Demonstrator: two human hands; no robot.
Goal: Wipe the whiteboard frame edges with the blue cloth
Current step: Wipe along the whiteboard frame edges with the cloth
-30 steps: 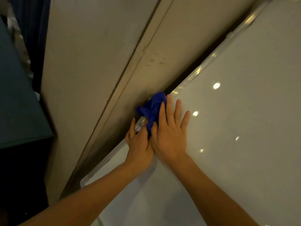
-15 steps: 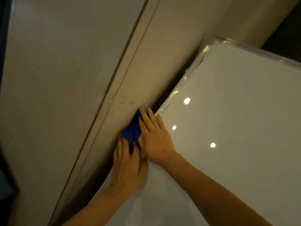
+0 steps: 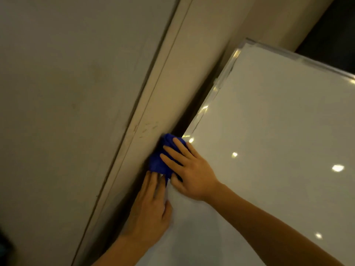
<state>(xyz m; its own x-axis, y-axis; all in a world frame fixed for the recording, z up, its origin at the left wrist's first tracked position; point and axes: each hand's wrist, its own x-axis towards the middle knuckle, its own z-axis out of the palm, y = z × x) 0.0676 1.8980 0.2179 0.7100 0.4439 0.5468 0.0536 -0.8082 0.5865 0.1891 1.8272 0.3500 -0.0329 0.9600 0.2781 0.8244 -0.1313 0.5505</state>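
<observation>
A bunched blue cloth lies on the left frame edge of a glossy whiteboard. My right hand presses flat on the cloth, fingers spread toward the upper left. Just below it, my left hand rests on the same edge, its fingertips touching the cloth's lower end. The silver frame runs up to a top corner. The stretch of frame under the cloth and hands is hidden.
A beige wall with a vertical trim strip stands close beside the board's left edge, with a dark gap between them. Ceiling lights reflect on the board. A dark area shows at the upper right.
Both hands and the cloth have slid up along the left frame edge, closer to the scuffed trim marks. The view has tilted up, and the board's top corner is now visible.
</observation>
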